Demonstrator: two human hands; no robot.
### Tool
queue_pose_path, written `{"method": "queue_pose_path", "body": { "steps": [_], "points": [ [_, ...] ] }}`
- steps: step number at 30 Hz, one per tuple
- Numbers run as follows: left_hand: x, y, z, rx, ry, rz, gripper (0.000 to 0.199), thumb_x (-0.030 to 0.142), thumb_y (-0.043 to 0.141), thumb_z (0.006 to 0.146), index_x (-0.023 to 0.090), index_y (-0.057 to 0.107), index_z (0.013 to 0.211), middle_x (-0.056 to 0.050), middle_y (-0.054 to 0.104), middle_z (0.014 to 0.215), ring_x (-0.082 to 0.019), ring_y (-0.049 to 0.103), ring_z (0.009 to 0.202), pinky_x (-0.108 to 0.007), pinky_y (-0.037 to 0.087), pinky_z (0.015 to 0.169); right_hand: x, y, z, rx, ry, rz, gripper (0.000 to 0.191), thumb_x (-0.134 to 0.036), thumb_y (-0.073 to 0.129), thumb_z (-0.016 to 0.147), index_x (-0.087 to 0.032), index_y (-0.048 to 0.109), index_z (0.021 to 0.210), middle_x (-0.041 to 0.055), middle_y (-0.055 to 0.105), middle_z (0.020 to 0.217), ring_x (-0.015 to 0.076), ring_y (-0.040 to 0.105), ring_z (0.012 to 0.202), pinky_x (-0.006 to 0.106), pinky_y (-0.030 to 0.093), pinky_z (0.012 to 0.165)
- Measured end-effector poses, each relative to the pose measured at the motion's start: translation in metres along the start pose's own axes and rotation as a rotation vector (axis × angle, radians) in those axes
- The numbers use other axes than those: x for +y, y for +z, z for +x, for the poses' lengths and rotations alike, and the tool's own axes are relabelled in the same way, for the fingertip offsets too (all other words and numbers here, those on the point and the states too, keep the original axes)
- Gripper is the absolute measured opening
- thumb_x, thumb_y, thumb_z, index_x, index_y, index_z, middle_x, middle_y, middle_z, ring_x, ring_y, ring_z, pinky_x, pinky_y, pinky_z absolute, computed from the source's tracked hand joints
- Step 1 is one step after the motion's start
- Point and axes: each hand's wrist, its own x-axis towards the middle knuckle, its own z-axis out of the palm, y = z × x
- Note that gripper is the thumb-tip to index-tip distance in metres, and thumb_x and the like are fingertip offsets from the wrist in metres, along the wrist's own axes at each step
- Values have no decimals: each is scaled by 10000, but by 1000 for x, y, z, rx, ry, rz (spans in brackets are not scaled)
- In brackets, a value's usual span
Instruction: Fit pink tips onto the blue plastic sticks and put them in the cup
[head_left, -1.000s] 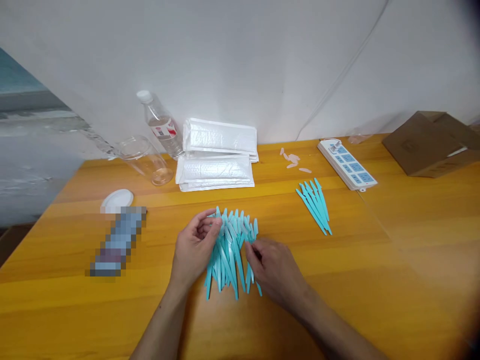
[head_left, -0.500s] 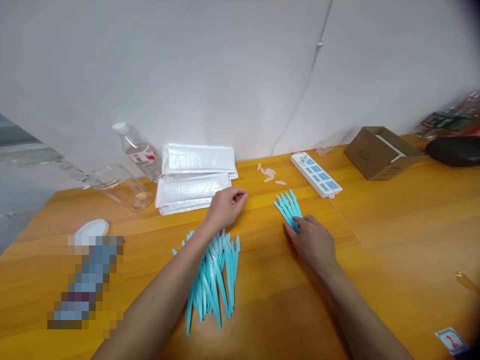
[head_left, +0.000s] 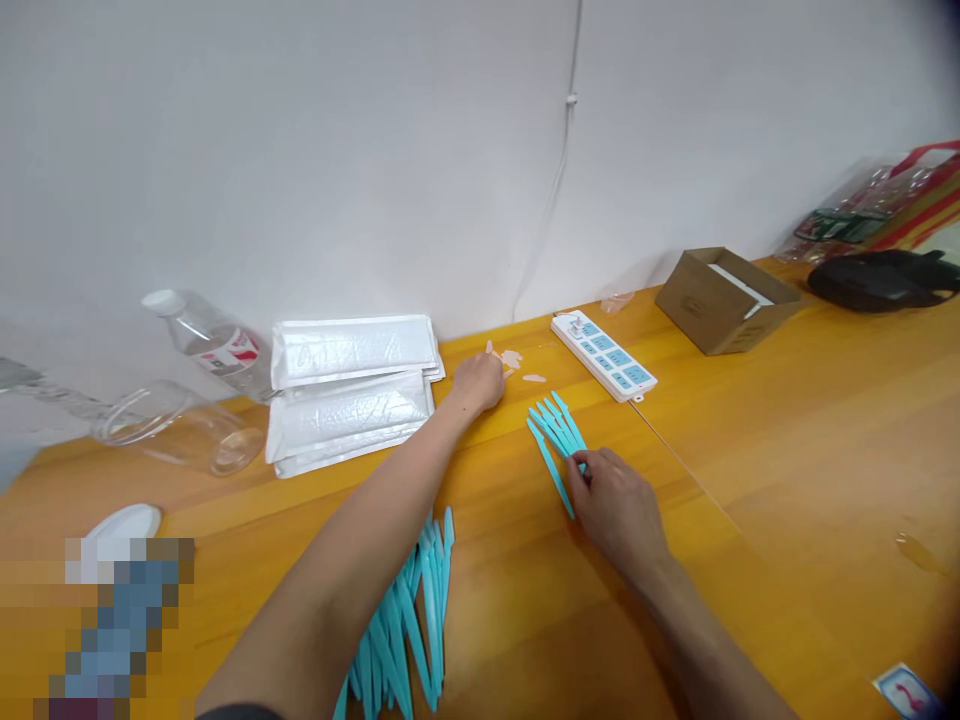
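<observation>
My left hand (head_left: 481, 383) is closed beside the small pale pink pieces (head_left: 512, 359) near the wall; whether anything is between its fingers is hidden. Under my left forearm spreads a pile of turquoise plastic sticks (head_left: 397, 640), partly covered by the arm. On the right, my right hand (head_left: 611, 500) pinches the lower ends of a small fan of turquoise sticks (head_left: 559, 425). One separate stick (head_left: 551, 468) lies slanted just left of that fan, its lower end close to my thumb.
White padded envelopes (head_left: 352, 410), a bottle (head_left: 225, 350) and a clear jar (head_left: 180, 430) stand or lie at left, with a white lid (head_left: 124, 525). A power strip (head_left: 604, 358), cardboard box (head_left: 720, 305) and black object (head_left: 877, 280) lie right.
My left hand has moved forward to the pale pieces. One stick now lies apart from the fan at my right hand. The camera view has shifted.
</observation>
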Motion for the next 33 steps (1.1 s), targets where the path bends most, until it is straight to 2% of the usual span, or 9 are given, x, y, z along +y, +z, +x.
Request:
{"method": "queue_pose_path", "body": {
  "steps": [2, 5, 6, 10, 14, 20, 23, 29, 33],
  "points": [
    [-3, -12, -26, -15, 22, -23, 342, 379, 518, 930, 136, 750, 869, -151, 732, 883, -260, 667, 857, -352, 480, 799, 0, -6, -1, -26, -33, 191, 263, -319, 456, 963, -185, 669, 886, 63, 669, 839, 196, 615, 772, 288, 395, 677],
    [-17, -37, -92, -51, 44, -154, 430, 486, 448, 958, 179, 748, 946, -52, 710, 780, -181, 633, 723, -269, 470, 681, -6, -13, -5, -250, -88, 516, 270, -380, 417, 972, -201, 596, 879, 16, 643, 768, 160, 571, 683, 258, 409, 619],
    [-25, -44, -120, -63, 33, -329, 430, 504, 466, 949, 180, 746, 986, -35, 694, 761, -168, 616, 698, -254, 459, 646, -10, -14, -6, -329, -112, 584, 274, -390, 397, 978, -205, 575, 881, 2, 626, 742, 152, 551, 655, 251, 407, 598],
    [-56, -57, -227, 31, -231, -844, 369, 480, 571, 909, 183, 715, 1073, -11, 660, 776, -128, 577, 673, -236, 465, 638, -36, -10, -14, -473, -265, 627, 262, -388, 379, 985, -211, 559, 915, -9, 598, 765, 145, 518, 677, 249, 417, 612],
    [-76, -48, -291, 223, -494, -1040, 353, 451, 679, 845, 154, 708, 1034, -33, 678, 796, -116, 581, 663, -235, 482, 634, -67, -3, -25, -541, -404, 644, 286, -396, 369, 994, -217, 591, 1014, 11, 633, 853, 154, 547, 737, 252, 430, 631],
    [-78, -41, -307, 275, -501, -1090, 336, 442, 676, 857, 159, 719, 1032, -55, 710, 846, -124, 610, 702, -251, 506, 678, -89, 0, -34, -608, -458, 690, 292, -424, 381, 1005, -222, 591, 1025, -18, 574, 780, 139, 492, 683, 241, 417, 634],
    [-78, -42, -308, 240, -471, -1050, 305, 430, 672, 863, 170, 723, 1013, -38, 709, 818, -118, 611, 700, -234, 501, 671, -88, 1, -36, -616, -457, 706, 281, -418, 391, 1006, -218, 586, 1034, -19, 559, 784, 136, 482, 689, 241, 414, 644],
    [-86, -43, -312, 276, -484, -988, 317, 438, 673, 857, 168, 715, 1018, -37, 712, 829, -129, 627, 719, -237, 512, 680, -83, -1, -40, -624, -428, 701, 277, -402, 387, 1008, -215, 589, 1042, -14, 549, 783, 135, 461, 679, 240, 399, 624],
    [-77, -42, -311, 192, -435, -968, 300, 439, 657, 867, 179, 714, 1005, -31, 699, 818, -135, 626, 737, -235, 504, 671, -82, -2, -41, -635, -439, 707, 263, -389, 390, 1006, -217, 586, 1040, -14, 552, 787, 135, 464, 687, 242, 404, 640]
  ]
}}
